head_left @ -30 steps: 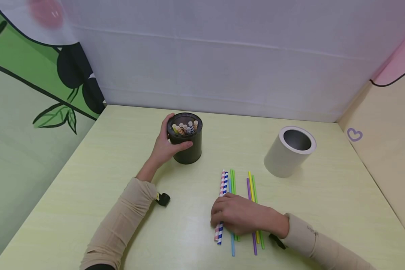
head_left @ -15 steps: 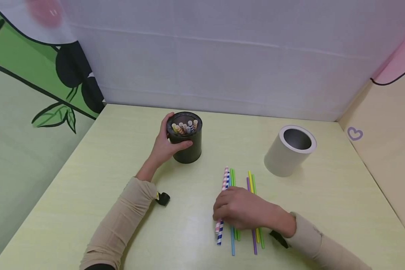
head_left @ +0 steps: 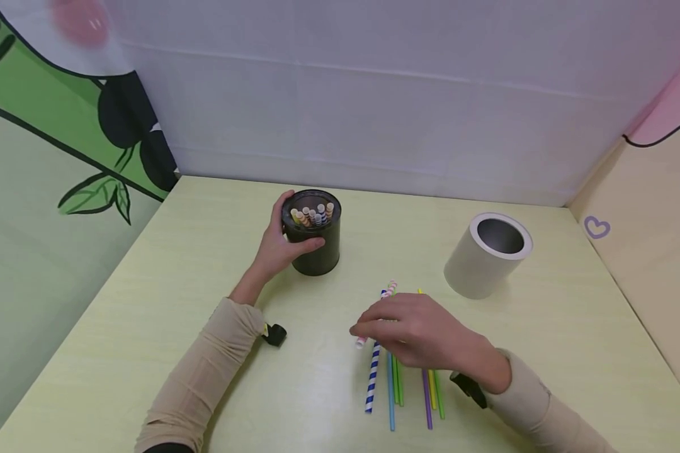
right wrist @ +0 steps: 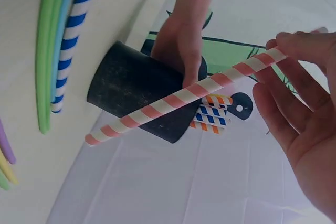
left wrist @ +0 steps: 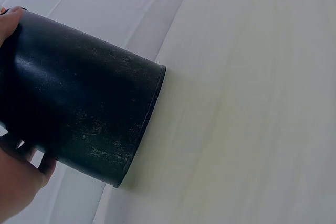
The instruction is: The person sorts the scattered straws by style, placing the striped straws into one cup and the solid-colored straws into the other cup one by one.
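My left hand holds a black cylindrical cup round its side, thumb across the front. Striped paper straws stand inside the cup, their ends showing below its rim in the head view. Between thumb and fingers, my right hand pinches a pink-and-white striped straw near one end, raised over the table. A blue-and-white striped straw lies under that hand. Beside it lie a light blue straw and two green straws, partly covered by the hand.
Farther right lie a purple straw, a yellow straw and another green straw. A white cylindrical cup with a dark inside stands at the back right of the pale table. Behind the table hangs a whitish cloth.
My right hand has lifted the pink striped straw off the table, away from the blue striped one, and tilted it. The left hand and black cup stay in place.
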The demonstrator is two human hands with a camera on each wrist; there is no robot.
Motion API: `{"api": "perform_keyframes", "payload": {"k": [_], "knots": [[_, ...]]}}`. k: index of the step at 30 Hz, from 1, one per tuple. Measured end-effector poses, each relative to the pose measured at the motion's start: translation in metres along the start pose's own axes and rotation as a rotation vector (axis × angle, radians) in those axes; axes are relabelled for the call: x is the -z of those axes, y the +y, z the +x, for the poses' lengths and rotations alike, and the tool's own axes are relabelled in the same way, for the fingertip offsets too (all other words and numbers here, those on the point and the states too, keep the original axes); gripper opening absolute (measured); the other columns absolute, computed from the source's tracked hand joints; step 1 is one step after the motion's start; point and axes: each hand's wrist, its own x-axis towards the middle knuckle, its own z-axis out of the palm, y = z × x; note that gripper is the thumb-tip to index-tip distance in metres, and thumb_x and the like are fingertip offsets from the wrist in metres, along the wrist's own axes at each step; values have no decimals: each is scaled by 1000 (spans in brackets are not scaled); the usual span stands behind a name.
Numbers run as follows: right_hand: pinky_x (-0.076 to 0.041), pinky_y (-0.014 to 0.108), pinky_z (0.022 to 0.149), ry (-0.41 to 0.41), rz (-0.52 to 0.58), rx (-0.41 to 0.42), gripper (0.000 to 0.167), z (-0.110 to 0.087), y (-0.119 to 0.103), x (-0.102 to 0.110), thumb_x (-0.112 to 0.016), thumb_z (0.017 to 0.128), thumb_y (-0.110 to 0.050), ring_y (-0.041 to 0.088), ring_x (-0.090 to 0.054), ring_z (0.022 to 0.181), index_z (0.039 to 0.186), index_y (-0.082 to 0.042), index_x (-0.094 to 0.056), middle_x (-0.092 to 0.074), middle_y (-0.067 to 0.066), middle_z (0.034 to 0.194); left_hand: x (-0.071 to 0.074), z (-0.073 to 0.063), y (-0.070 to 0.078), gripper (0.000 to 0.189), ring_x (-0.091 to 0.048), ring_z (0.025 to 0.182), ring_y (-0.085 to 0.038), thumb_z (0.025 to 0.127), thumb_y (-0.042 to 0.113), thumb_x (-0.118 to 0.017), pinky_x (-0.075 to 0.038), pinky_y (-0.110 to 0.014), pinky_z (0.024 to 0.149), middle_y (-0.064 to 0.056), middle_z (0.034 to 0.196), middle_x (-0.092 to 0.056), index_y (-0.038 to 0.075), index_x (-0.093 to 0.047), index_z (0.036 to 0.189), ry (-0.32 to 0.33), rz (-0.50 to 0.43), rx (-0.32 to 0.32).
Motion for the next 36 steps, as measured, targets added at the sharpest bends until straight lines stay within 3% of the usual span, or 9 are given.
{"api": "perform_keyframes", "payload": {"k": [3, 7, 12, 16, 21, 27, 32, 36], "knots": [[-53, 24, 81, 34, -37, -15, 22, 3, 1, 8, -60, 92, -11, 8, -66, 94, 111, -16, -69, -70, -6, 102, 0, 1, 0, 97, -39, 130, -31, 75, 21, -83, -33, -51, 106, -15, 144, -38, 25, -20, 149, 3, 5, -4], [-54, 24, 76, 149, -34, 4, 25, 7, 3, 16, -48, 100, -15, 11, -66, 90, 116, -11, -67, -71, -1, 102, 1, 8, -13, 100, -39, 130, -31, 74, 20, -84, -33, -52, 106, -14, 144, -38, 27, -19, 150, 7, 4, -8], [-54, 24, 69, 309, -19, 74, 22, 14, 8, 23, -51, 99, -11, 15, -68, 86, 112, -3, -66, -69, 6, 101, 1, 16, -29, 103, -40, 130, -29, 72, 21, -86, -32, -52, 106, -10, 144, -39, 31, -19, 150, 19, -4, -14], [-55, 25, 68, 352, -17, 91, 20, 18, 10, 28, -52, 98, -9, 18, -69, 84, 110, -1, -66, -69, 8, 99, 1, 17, -30, 103, -40, 130, -28, 71, 25, -86, -32, -52, 106, -8, 143, -40, 33, -20, 150, 31, -6, -26], [-56, 28, 68, 371, -23, 84, 20, 21, 13, 36, -53, 97, -10, 21, -69, 82, 110, 0, -65, -69, 11, 97, 0, 17, -28, 101, -40, 130, -28, 71, 29, -86, -32, -53, 105, -8, 143, -40, 39, -21, 147, 32, -7, -33], [-56, 28, 72, 539, -4, 93, 20, 32, 27, 44, -58, 94, -9, 24, -69, 77, 107, 5, -65, -71, 15, 92, 0, 19, -28, 102, -39, 130, -28, 71, 27, -85, -32, -54, 106, -8, 143, -40, 36, -20, 149, 31, -11, -22], [-53, 23, 83, 668, 46, 38, 27, 40, 46, 47, -64, 92, -9, 23, -69, 82, 113, 7, -62, -70, 17, 94, -2, 11, -6, 100, -40, 130, -32, 74, 20, -83, -30, -54, 107, -13, 144, -40, 27, -19, 151, 15, -9, -2], [-54, 25, 80, 737, 133, -28, 30, 46, 59, 46, -66, 90, -7, 21, -69, 88, 115, 8, -60, -70, 19, 93, -3, 6, 4, 99, -41, 129, -33, 76, 18, -82, -30, -54, 107, -15, 143, -40, 24, -18, 151, 13, 1, 4]]}}
